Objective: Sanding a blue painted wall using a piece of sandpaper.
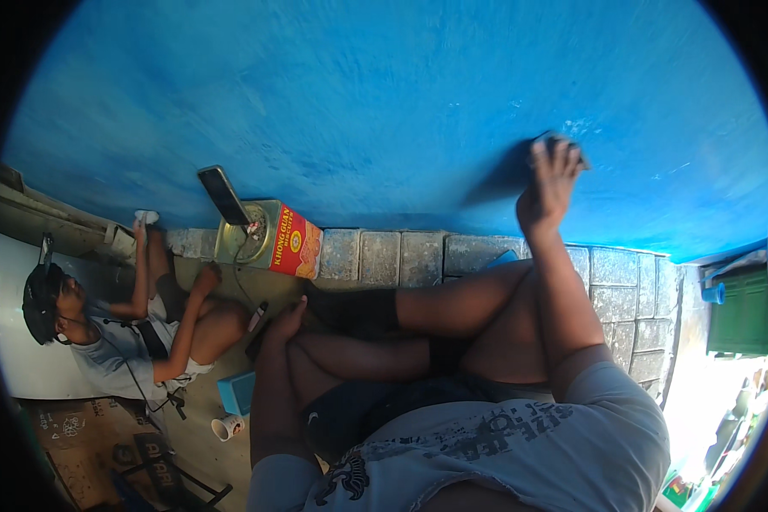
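right grip (549,186) clasps a dark block (554,136) against the blue wall (358,111); left grip (287,321), i cannot tell

The right arm (563,294) reaches up and forward, elbow bent, its hand (548,183) raised with the back showing and fingers spread in a flat grip. The left arm (275,401) hangs lower, its hand (283,322) beside the left knee. The legs (465,324) are folded.

Grey floor (218,465), white cup (224,428), blue block (237,393)
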The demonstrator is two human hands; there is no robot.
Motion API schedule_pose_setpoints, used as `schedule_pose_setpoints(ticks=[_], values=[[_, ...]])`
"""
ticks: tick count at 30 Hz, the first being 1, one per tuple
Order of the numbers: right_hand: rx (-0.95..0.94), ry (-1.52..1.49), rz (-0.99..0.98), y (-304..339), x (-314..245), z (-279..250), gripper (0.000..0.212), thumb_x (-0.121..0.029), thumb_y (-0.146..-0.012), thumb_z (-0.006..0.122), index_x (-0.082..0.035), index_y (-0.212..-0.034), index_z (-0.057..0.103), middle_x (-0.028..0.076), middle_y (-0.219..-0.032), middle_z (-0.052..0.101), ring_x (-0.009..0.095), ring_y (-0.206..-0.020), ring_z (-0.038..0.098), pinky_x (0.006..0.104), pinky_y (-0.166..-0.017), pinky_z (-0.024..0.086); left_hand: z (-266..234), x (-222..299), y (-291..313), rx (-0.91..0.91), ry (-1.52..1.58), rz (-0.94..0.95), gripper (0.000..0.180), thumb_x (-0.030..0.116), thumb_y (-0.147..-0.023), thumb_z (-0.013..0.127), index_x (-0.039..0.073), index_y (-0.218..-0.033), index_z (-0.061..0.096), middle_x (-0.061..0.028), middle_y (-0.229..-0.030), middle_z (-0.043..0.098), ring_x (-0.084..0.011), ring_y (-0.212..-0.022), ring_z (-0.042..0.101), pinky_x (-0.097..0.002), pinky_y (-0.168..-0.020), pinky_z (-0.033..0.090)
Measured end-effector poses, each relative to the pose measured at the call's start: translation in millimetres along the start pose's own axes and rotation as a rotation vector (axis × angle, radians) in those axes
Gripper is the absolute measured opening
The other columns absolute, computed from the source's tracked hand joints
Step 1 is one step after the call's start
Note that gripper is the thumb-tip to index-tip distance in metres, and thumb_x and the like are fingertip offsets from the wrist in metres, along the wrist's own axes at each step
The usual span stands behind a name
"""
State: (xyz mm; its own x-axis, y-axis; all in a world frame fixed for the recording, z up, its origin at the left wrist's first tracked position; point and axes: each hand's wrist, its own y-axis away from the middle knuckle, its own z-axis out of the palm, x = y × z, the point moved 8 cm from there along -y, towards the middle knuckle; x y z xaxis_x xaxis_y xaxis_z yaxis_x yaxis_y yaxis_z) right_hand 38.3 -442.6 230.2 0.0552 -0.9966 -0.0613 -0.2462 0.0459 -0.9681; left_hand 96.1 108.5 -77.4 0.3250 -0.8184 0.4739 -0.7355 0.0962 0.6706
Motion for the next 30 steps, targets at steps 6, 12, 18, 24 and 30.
schedule_pose_setpoints(ticks=[6, 12, 18, 24, 30], values=[[0.252, -0.043, 0.044, -67, 15, -39, 0.046, 0.01, -0.088, 0.044, -0.003, -0.129, 0.061, 0.021, -0.141, 0.051, 0.042, -0.138, 0.038, 0.0571, -0.114, 0.02, -6, -10, 15, 0.048, -0.019, -0.071, 0.082, 0.07, -0.095, 0.029, -0.001, -0.121, 0.06, -0.0241, -0.119, 0.062, -0.0343, -0.117, 0.057, -0.0401, -0.101, 0.039], [-0.051, -0.011, -0.009, -2, 7, -8, 0.05, 0.011, -0.083, 0.049, -0.006, -0.128, 0.063, 0.017, -0.142, 0.051, 0.038, -0.136, 0.043, 0.0568, -0.113, 0.024, 5, 21, 14, -0.093, -0.035, -0.074, 0.084, 0.071, -0.095, 0.026, -0.002, -0.122, 0.059, -0.0225, -0.121, 0.062, -0.0337, -0.118, 0.056, -0.0404, -0.102, 0.038], [0.205, 0.005, 0.11, -71, 19, -43, 0.046, 0.008, -0.087, 0.049, -0.008, -0.128, 0.063, 0.016, -0.136, 0.057, 0.045, -0.133, 0.044, 0.0551, -0.111, 0.029, -3, -8, 13, 0.011, 0.041, -0.036, 0.087, 0.072, -0.094, 0.025, -0.003, -0.121, 0.058, -0.0238, -0.121, 0.061, -0.0337, -0.12, 0.055, -0.0409, -0.103, 0.038], [-0.185, -0.067, -0.019, 12, -7, 10, 0.05, 0.01, -0.083, 0.052, -0.013, -0.125, 0.066, 0.022, -0.133, 0.058, 0.037, -0.132, 0.049, 0.0566, -0.111, 0.027, 1, -23, -4, -0.031, 0.0, -0.045, 0.089, 0.073, -0.094, 0.023, -0.003, -0.129, 0.055, -0.0262, -0.136, 0.052, -0.0368, -0.132, 0.046, -0.0427, -0.11, 0.032], [0.266, -0.049, 0.151, -67, 32, -53, 0.048, 0.012, -0.085, 0.047, 0.0, -0.13, 0.058, 0.025, -0.136, 0.054, 0.041, -0.136, 0.042, 0.0553, -0.113, 0.024, -2, 1, 14, -0.01, -0.047, -0.033, 0.091, 0.074, -0.093, 0.022, -0.002, -0.134, 0.051, -0.026, -0.14, 0.049, -0.0376, -0.135, 0.041, -0.0426, -0.112, 0.03]])
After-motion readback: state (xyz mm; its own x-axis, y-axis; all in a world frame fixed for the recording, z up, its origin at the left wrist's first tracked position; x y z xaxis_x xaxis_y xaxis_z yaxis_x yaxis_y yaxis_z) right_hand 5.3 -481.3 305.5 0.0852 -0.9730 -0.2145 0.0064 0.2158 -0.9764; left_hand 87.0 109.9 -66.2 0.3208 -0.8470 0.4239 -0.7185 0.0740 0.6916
